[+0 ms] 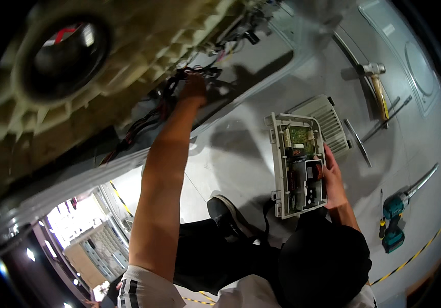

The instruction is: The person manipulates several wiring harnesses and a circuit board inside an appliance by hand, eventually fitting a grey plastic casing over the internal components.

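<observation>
My left arm stretches up into the open cabinet of a large appliance. My left hand (194,88) is among the dark wires (172,88) beside a ribbed plastic drum housing (143,61); its fingers are hidden in shadow and wires, so their grip does not show. In my right hand (335,179) is a control board in a pale plastic case (278,169), gripped by its right side and held above the floor. Its open face shows a green circuit board (300,137), a copper coil and dark parts.
Right of the case, a grey louvred panel (332,128) lies on the floor. Farther right are a hammer (378,90), metal rods (358,142), a screwdriver (382,215), a teal cordless power tool (395,213) and a pale panel (410,56). Yellow-black tape (415,254) marks the floor. My shoe (225,215) is below.
</observation>
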Action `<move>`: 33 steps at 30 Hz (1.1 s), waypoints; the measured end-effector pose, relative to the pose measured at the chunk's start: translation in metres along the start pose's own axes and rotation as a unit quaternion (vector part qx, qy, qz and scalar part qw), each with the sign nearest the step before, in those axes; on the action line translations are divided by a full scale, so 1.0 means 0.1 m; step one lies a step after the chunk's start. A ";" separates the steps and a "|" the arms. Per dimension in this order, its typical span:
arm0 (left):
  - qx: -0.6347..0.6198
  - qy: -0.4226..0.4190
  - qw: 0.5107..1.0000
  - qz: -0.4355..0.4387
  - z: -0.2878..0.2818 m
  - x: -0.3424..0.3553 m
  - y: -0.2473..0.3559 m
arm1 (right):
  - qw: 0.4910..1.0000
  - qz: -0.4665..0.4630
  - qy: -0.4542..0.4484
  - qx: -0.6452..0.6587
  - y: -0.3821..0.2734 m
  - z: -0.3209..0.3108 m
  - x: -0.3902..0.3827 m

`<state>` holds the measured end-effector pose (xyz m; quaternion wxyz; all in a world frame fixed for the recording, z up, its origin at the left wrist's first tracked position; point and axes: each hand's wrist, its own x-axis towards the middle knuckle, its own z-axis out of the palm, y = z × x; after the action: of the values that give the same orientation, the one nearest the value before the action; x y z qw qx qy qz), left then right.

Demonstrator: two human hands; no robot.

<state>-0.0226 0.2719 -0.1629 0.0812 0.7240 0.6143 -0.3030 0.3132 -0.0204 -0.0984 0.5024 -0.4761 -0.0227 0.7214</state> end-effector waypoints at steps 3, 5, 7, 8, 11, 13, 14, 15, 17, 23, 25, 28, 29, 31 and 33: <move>0.044 0.102 0.994 0.010 0.21 0.28 -0.18 | 1.000 0.014 0.017 -0.018 -0.07 -0.03 -0.03; 0.107 0.128 0.986 0.018 0.29 0.36 -0.27 | 0.999 0.003 0.027 -0.028 -0.12 -0.04 -0.04; 0.067 0.120 0.990 -0.024 0.09 0.28 -0.14 | 0.998 -0.012 0.034 -0.048 -0.19 -0.01 -0.01; 0.060 0.110 0.992 -0.024 0.06 0.31 -0.10 | 0.997 -0.019 0.041 -0.056 -0.21 -0.02 0.03; 0.117 0.075 0.990 0.014 0.20 0.33 -0.49 | 0.997 -0.015 0.036 -0.067 -0.21 0.03 0.06; 0.098 0.009 0.995 0.008 -0.21 -0.02 -0.06 | 0.998 -0.022 0.043 -0.049 -0.18 0.01 0.10; 0.102 0.013 0.995 -0.010 -0.27 -0.10 -0.05 | 0.998 -0.017 0.040 -0.042 -0.20 0.06 0.10; 0.102 0.019 0.994 -0.024 -0.31 -0.15 -0.03 | 0.999 -0.017 0.030 -0.036 -0.20 0.08 0.11; 0.074 0.001 0.996 -0.053 -0.40 -0.29 0.00 | 1.000 -0.012 0.009 -0.025 -0.20 0.10 0.14; -0.071 0.050 0.994 -0.066 -0.81 -0.75 0.16 | 1.000 -0.020 -0.019 -0.005 -0.18 0.13 0.21; -0.087 0.091 0.990 -0.070 -1.05 -1.03 0.39 | 0.999 -0.024 -0.038 0.021 -0.23 0.17 0.19; -0.102 0.236 0.966 -0.007 -1.13 -1.41 0.39 | 0.997 -0.045 -0.062 -0.010 -0.25 0.20 0.20; -0.109 0.259 0.960 0.019 -1.17 -1.54 0.42 | 0.996 -0.051 -0.069 -0.019 -0.26 0.21 0.21; -0.124 0.311 0.939 0.081 -1.26 -1.76 0.50 | 0.996 -0.048 -0.075 0.005 -0.32 0.24 0.15; -0.136 0.267 0.950 0.089 -1.17 -1.98 0.42 | 0.996 -0.049 -0.080 0.011 -0.36 0.34 0.09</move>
<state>0.0442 0.1530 0.0276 0.0384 0.8121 0.5822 -0.0040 0.3137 0.0195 -0.0676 0.5388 -0.4101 -0.0784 0.7317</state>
